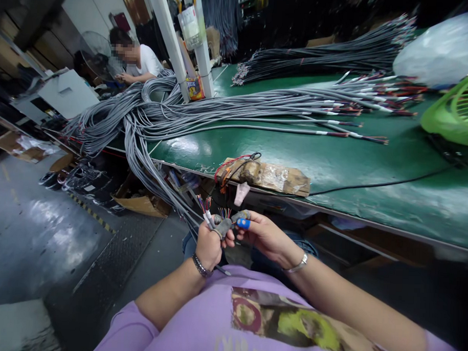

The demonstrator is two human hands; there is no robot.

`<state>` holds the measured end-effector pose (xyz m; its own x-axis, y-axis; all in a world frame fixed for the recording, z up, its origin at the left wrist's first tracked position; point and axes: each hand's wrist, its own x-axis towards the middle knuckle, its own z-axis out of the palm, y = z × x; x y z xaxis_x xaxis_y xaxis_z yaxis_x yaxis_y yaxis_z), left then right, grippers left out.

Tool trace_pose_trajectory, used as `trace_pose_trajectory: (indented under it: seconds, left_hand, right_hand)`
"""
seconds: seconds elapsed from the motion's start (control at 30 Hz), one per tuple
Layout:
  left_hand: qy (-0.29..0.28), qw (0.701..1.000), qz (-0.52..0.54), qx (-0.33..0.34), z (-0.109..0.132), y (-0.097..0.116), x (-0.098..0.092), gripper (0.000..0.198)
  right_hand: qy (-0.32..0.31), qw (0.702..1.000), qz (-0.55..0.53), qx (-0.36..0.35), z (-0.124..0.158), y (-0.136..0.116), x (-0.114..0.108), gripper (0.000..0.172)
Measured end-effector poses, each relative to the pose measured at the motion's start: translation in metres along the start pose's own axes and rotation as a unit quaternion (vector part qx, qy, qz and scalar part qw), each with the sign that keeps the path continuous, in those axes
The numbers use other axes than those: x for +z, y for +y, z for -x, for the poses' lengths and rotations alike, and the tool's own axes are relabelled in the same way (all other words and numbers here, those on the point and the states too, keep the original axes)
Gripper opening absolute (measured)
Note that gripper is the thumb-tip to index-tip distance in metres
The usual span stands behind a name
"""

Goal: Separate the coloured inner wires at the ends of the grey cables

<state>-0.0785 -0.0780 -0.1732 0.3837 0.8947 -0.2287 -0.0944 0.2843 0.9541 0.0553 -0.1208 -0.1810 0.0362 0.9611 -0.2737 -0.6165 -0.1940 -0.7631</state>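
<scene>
My left hand (pixel 213 242) is closed round the ends of several grey cables (pixel 164 186), with finger covers on the thumb and a finger. Coloured wire ends (pixel 204 202) fan upward out of white sleeves beside the thumb. A second spread of thin wires (pixel 225 213) stands up between my two hands. My right hand (pixel 260 233) pinches at these wires, fingertips close to the left thumb. Blue tape wraps its thumb, and a grey cover sits on its index finger. Which single wire it holds is too small to tell.
On the green table (pixel 357 174), a wooden block (pixel 283 178) with wires lies at the front edge. Long grey cable bundles (pixel 240 106) cross the table; black cables (pixel 322 55) lie behind. A green fan (pixel 457 106) stands right. A co-worker (pixel 140 59) sits far left, beyond a metal post (pixel 168 35).
</scene>
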Motion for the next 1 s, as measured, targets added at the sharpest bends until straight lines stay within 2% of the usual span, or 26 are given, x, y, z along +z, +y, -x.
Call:
trace_pose_trajectory:
  seconds: [0.07,0.23,0.3,0.43,0.53,0.63,0.8,0.87,1.0]
  left_hand:
    - [-0.009,1.000,0.005,-0.002,0.000,-0.001,0.000,0.036]
    - [-0.037,0.998,-0.010,-0.039,-0.002,-0.002,0.000,0.035]
    - [-0.047,0.998,-0.006,-0.049,-0.002,-0.002,0.000,0.035]
    - [-0.059,0.997,0.001,-0.054,0.000,-0.002,-0.004,0.033]
    - [-0.044,0.998,0.016,-0.037,0.000,0.001,-0.007,0.032]
    - [-0.034,0.998,0.037,-0.036,-0.001,0.002,-0.009,0.030]
    - [-0.042,0.998,0.033,-0.033,-0.002,-0.002,-0.010,0.029]
    - [-0.044,0.998,0.028,-0.028,-0.002,-0.003,-0.010,0.028]
    - [-0.044,0.999,0.006,-0.018,-0.002,-0.002,-0.009,0.029]
  right_hand:
    - [-0.012,1.000,-0.002,0.024,-0.002,-0.002,-0.002,0.025]
    - [0.071,0.986,0.122,-0.085,-0.009,0.004,0.002,0.017]
    - [0.111,0.987,0.088,-0.070,-0.014,0.006,0.002,0.013]
    - [0.182,0.982,-0.052,-0.019,-0.022,0.002,-0.009,0.009]
    - [0.136,0.987,-0.080,0.010,-0.018,-0.002,-0.016,0.007]
    - [0.067,0.994,-0.075,0.039,-0.009,0.000,-0.014,0.016]
    - [-0.003,1.000,0.009,0.010,-0.002,0.002,-0.001,0.026]
    - [0.001,0.999,0.041,-0.001,-0.004,0.002,0.002,0.027]
    - [0.063,0.992,0.098,-0.043,-0.009,0.000,0.005,0.029]
